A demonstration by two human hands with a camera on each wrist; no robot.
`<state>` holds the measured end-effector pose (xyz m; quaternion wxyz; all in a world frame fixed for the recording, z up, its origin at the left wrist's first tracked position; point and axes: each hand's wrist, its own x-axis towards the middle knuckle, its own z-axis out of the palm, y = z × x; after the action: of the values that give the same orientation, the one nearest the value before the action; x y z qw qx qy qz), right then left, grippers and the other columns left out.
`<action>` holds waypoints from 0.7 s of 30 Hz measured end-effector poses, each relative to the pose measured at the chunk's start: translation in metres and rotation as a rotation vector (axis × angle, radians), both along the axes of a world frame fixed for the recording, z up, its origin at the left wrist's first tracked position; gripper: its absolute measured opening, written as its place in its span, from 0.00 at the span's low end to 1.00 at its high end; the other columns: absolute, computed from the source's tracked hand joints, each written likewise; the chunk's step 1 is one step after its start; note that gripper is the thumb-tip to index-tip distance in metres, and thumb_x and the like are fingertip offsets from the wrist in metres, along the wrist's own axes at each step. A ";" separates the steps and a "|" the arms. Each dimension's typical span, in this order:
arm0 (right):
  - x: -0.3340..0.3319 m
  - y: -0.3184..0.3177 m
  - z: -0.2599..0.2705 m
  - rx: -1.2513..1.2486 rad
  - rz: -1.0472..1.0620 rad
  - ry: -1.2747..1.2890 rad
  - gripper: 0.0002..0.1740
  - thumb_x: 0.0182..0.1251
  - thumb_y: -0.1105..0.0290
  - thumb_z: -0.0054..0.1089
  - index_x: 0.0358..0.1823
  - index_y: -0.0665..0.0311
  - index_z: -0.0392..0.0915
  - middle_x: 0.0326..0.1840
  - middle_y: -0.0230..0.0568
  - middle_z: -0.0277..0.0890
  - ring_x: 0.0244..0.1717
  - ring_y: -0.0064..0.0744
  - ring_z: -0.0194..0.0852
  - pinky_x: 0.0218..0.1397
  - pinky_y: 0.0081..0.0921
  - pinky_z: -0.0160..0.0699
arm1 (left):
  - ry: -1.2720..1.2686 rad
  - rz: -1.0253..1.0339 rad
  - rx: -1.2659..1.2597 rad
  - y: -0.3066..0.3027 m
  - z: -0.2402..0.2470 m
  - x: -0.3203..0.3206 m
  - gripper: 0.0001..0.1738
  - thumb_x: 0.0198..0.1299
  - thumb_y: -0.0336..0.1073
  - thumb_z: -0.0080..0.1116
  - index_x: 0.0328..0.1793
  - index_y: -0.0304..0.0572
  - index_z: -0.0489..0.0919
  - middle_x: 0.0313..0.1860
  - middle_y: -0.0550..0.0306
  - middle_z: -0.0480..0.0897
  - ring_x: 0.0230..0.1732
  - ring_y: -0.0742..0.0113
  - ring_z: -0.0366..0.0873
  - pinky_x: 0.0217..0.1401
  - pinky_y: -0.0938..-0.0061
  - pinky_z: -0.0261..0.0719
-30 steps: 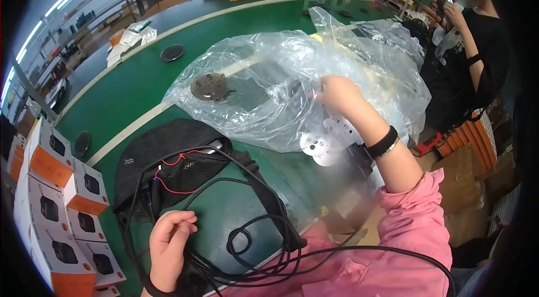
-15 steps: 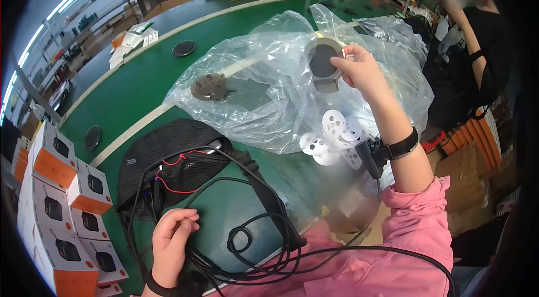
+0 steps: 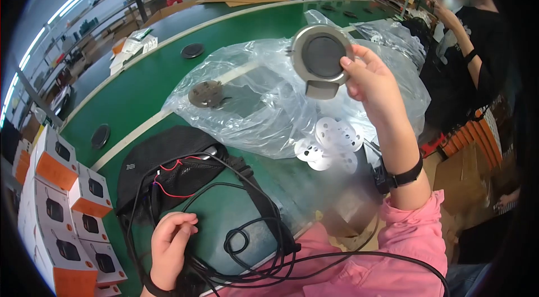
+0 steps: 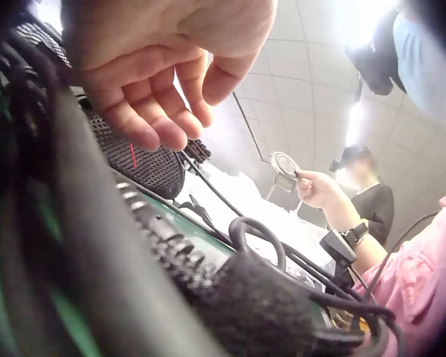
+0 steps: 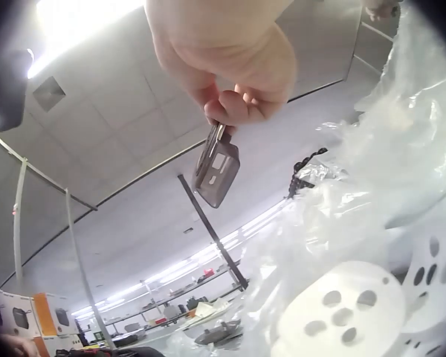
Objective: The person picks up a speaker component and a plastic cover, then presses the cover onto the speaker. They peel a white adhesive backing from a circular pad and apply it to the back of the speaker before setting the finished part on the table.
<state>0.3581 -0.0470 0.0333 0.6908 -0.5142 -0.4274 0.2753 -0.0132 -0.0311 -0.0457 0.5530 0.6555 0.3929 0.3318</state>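
Observation:
My right hand (image 3: 375,81) pinches the edge of a round grey part (image 3: 320,54) with a dark disc face and a square tab, held up over a clear plastic bag (image 3: 264,123). In the right wrist view the part (image 5: 217,169) shows nearly edge-on below my right hand (image 5: 227,59). My left hand (image 3: 169,249) hangs loosely curled and holds nothing, beside a black mesh bag (image 3: 163,170) and black cables. Another round grey part (image 3: 206,94) lies at the bag's left end. White perforated discs (image 3: 338,135) lie at its near edge.
White and orange boxes (image 3: 55,210) are stacked at the left. Two dark discs lie on the green surface, one near the boxes (image 3: 101,136), one farther back (image 3: 192,50). A black cable (image 3: 359,253) crosses in front of me. A person in black (image 3: 477,55) stands at the right.
My right hand has come out of the plastic bag area with the round grey part and lifted it closer to the head camera. The left hand has hardly moved.

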 end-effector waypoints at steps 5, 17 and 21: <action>-0.054 0.043 0.011 -0.118 0.387 0.206 0.11 0.60 0.73 0.49 0.44 0.66 0.65 0.29 0.29 0.66 0.19 0.14 0.58 0.18 0.12 0.55 | -0.013 -0.024 0.007 0.001 -0.002 -0.001 0.10 0.54 0.21 0.45 0.42 0.30 0.74 0.38 0.56 0.73 0.35 0.72 0.73 0.41 0.82 0.70; -0.219 0.287 -0.065 -0.745 0.405 0.159 0.04 0.60 0.77 0.43 0.28 0.69 0.67 0.17 0.40 0.67 0.10 0.26 0.64 0.13 0.20 0.69 | 0.059 -0.100 0.260 0.007 0.003 -0.019 0.11 0.51 0.21 0.49 0.42 0.35 0.75 0.34 0.56 0.75 0.32 0.70 0.72 0.36 0.80 0.70; -0.225 0.318 -0.087 -0.550 0.445 0.372 0.09 0.55 0.86 0.46 0.39 0.75 0.67 0.39 0.51 0.68 0.32 0.39 0.73 0.31 0.24 0.82 | 0.059 -0.086 0.217 0.007 0.007 -0.019 0.11 0.50 0.21 0.50 0.41 0.36 0.76 0.35 0.55 0.76 0.35 0.66 0.73 0.39 0.77 0.70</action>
<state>0.1335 0.2709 -0.0539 0.5165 -0.5162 -0.3062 0.6107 -0.0322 -0.0238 -0.0386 0.4808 0.7372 0.3425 0.3287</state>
